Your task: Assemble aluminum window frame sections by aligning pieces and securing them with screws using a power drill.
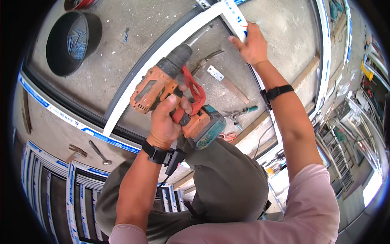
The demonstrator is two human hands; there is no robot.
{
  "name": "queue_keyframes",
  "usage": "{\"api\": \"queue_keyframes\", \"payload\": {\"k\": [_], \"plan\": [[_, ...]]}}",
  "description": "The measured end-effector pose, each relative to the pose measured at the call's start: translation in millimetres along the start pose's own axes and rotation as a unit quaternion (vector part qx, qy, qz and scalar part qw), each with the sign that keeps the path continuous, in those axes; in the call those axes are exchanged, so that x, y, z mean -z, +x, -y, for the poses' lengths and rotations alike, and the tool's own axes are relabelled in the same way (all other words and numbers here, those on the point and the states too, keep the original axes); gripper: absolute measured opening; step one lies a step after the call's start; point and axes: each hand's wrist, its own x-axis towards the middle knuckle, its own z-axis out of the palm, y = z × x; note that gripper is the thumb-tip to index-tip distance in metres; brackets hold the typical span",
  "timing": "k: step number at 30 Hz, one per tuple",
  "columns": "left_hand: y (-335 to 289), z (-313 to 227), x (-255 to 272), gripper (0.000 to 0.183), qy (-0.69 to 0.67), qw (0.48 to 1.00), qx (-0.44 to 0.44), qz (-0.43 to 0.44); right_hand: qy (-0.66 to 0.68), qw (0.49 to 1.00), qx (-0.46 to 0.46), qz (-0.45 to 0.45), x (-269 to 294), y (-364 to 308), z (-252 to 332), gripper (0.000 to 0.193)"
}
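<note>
My left hand (162, 126) is wrapped round the handle of an orange cordless drill (152, 87), which has a red strap and a teal-and-black battery. The drill's long bit (200, 35) points up and right, beside the white profile of a large window frame (162, 55). My right hand (255, 45) grips a white bar (235, 18) of that frame near a corner joint, with the thumb on the inner side. Part of its fingers is hidden behind the bar.
A black bucket (94, 34) holding long screws (77, 44) stands at the far left. Inside the frame lie a flat wooden-handled tool (235, 90), pliers (237, 114) and red-handled scissors (230, 137). A hammer (99, 152) and stacked frames (73, 195) are at lower left.
</note>
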Motion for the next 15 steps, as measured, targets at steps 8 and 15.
{"api": "queue_keyframes", "payload": {"k": [8,15], "plan": [[48.0,47.2,28.0,0.033,-0.093,0.994,0.022,0.061,-0.014,0.999,0.029,-0.043,-10.4,0.5,-12.1,0.069],[74.6,56.3,36.3,0.032,-0.097,0.990,0.027,0.103,0.044,0.997,0.030,-0.049,-15.3,1.9,-22.7,0.076]]}}
